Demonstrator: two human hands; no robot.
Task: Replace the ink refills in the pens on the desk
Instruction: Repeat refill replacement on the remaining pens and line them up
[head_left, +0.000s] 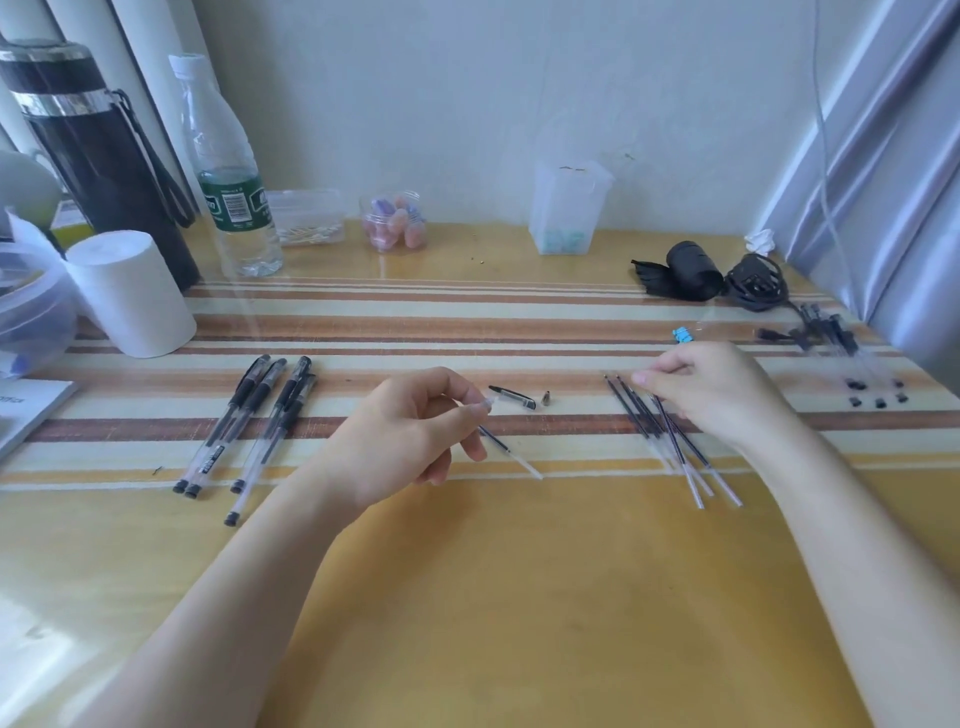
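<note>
My left hand (415, 431) is curled round a clear pen barrel (487, 404), of which only one end shows past the fingertips. A refill (511, 453) runs from under that hand down to the right on the desk; I cannot tell whether the hand holds it. To the right lies a loose bundle of several dark refills (670, 441). My right hand (717, 389) is over their upper ends, thumb and forefinger pinching one of them. Between my hands lie a black pen cap (511, 397) and a small metal tip cone (546, 399).
Several assembled pens (249, 431) lie in a row at the left. More pens (831, 338) and small black caps (878, 397) lie at the far right, near a black cable and pouch (696, 273). A paper roll (130, 293), bottle (234, 171), flask (98, 156) and jars line the back.
</note>
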